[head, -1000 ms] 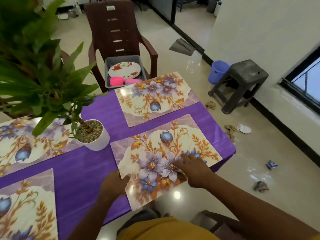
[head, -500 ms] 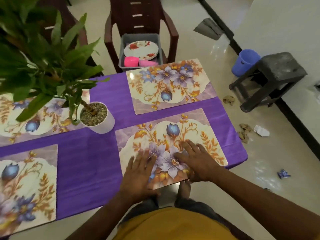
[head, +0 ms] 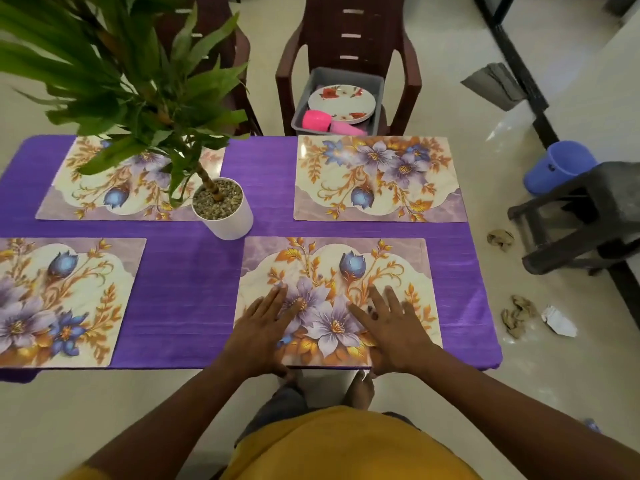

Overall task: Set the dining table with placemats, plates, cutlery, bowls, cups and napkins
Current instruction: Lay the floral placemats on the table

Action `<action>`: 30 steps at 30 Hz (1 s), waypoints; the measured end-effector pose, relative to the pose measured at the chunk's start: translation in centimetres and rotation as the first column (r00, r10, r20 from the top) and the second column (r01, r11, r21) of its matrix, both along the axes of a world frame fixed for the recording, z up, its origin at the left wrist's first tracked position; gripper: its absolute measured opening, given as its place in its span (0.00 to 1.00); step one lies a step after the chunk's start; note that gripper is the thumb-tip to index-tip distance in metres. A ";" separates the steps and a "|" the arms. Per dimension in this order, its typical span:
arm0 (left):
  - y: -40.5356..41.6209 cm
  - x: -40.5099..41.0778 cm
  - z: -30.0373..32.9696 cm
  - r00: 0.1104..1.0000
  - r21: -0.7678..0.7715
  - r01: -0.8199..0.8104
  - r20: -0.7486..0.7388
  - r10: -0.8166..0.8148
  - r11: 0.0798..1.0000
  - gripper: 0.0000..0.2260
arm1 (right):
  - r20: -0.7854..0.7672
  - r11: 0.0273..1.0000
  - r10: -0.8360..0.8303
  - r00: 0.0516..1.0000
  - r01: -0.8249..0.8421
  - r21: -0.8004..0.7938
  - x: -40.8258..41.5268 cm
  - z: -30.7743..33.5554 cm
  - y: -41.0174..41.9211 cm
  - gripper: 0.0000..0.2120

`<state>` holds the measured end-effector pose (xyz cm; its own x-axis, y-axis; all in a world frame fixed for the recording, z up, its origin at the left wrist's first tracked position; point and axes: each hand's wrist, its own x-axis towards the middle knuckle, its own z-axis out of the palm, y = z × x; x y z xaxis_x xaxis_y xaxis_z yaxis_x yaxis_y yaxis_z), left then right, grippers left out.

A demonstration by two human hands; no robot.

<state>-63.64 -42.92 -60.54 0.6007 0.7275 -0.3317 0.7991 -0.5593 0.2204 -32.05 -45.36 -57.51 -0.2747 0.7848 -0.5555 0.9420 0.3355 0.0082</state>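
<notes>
Both hands, left (head: 260,336) and right (head: 394,332), lie flat, fingers straight, on the near placemat (head: 337,271); plates (head: 341,102) wait straight beyond it, nearer the right.

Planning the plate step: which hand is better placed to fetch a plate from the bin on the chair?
Probably the right hand: the grey bin with the plate sits far right; both hands lie flat.

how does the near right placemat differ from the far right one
The near right placemat has both hands, left hand and right hand, pressed flat on it; the far right placemat lies untouched. The near one's purple band faces away from the person, the far one's faces toward them. Both share the same floral print.
</notes>
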 end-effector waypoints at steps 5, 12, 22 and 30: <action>-0.1 -0.5 0.1 1.000 -0.023 0.000 0.008 0.000 1.000 0.62 | 0.015 1.000 0.020 1.000 -0.020 -0.010 -0.3 -0.1 0.3 0.64; 0.0 -0.9 -0.3 1.000 -0.039 -0.002 0.006 0.002 0.999 0.61 | 0.030 1.000 0.022 0.999 -0.022 -0.010 -0.8 -0.3 0.4 0.63; 0.3 -0.1 -0.4 0.995 -0.046 -0.017 -0.104 0.012 0.999 0.65 | 0.027 1.000 0.018 0.999 -0.018 -0.004 -0.8 -0.2 -0.1 0.63; 0.5 0.1 -0.9 0.990 -0.035 0.009 -0.143 -0.014 0.999 0.66 | 0.017 1.000 -0.017 1.000 0.017 0.003 -1.2 -0.6 -0.3 0.61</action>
